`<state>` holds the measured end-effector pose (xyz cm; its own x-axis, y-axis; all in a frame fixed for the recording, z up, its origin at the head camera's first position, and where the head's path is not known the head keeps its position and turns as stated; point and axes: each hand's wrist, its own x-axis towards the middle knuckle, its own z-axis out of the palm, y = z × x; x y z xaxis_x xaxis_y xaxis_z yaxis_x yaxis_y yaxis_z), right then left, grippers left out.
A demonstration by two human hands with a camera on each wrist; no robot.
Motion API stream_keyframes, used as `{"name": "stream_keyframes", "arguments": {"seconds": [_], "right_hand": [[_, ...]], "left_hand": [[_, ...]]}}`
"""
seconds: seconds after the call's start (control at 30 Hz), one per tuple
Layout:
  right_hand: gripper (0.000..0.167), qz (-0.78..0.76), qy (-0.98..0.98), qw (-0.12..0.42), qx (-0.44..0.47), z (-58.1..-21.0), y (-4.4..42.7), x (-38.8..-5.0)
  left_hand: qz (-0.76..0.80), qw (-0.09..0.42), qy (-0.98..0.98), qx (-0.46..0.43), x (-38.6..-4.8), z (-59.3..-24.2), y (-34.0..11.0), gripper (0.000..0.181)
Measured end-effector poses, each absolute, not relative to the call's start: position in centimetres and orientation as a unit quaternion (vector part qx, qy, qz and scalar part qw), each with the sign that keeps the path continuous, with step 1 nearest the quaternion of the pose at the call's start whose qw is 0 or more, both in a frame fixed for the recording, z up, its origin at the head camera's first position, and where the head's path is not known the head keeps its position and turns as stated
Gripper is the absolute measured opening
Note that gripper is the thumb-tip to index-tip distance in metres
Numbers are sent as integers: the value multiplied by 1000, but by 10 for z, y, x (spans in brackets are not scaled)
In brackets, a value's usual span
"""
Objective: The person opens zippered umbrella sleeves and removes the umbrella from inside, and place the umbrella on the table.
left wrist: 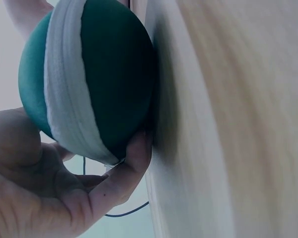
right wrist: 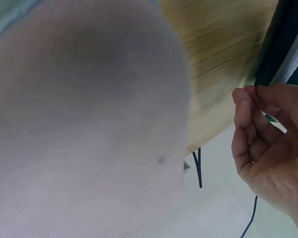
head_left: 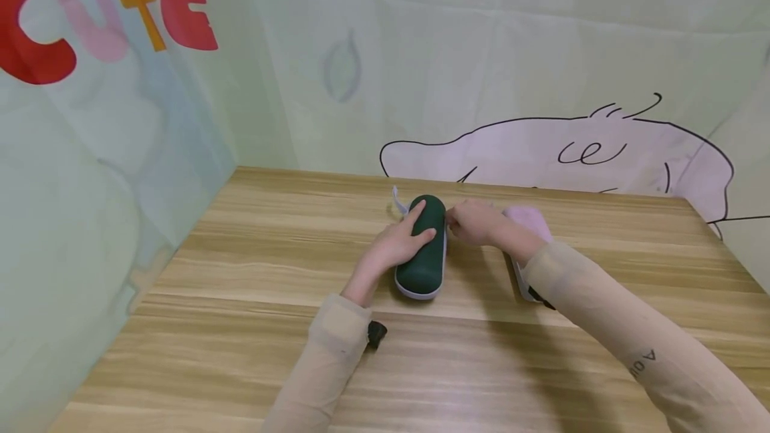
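A dark green zippered case (head_left: 419, 271), long with rounded ends, lies on the table with a pale loop strap (head_left: 398, 200) at its far left end. My left hand (head_left: 395, 244) holds it from the left, thumb and a finger over the top. In the left wrist view, a light grey zipper band (left wrist: 67, 74) runs around the case and a fingertip reaches beneath it. At the case's right side, my right hand (head_left: 478, 222) has its fingers curled and fingertips pinched together beside the zipper band. The zipper pull itself is hidden by the fingers.
A pink, rounded case (head_left: 531, 219) lies to the right, partly under the right forearm. The wooden table (head_left: 240, 252) meets a printed cloth backdrop (head_left: 301, 85) at its far edge. A large blurred pale shape (right wrist: 89, 139) fills much of the right wrist view.
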<state>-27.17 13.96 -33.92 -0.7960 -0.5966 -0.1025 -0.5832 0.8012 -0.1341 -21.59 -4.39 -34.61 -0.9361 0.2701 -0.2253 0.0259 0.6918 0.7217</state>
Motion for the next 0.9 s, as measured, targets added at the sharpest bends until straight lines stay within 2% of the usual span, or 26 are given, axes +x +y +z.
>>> {"name": "stream_keyframes", "arguments": {"seconds": [0.9], "right_hand": [[18, -65, 937, 45, -340, -339, 144, -263]], "left_hand": [[391, 154, 903, 86, -216, -350, -44, 65]]}}
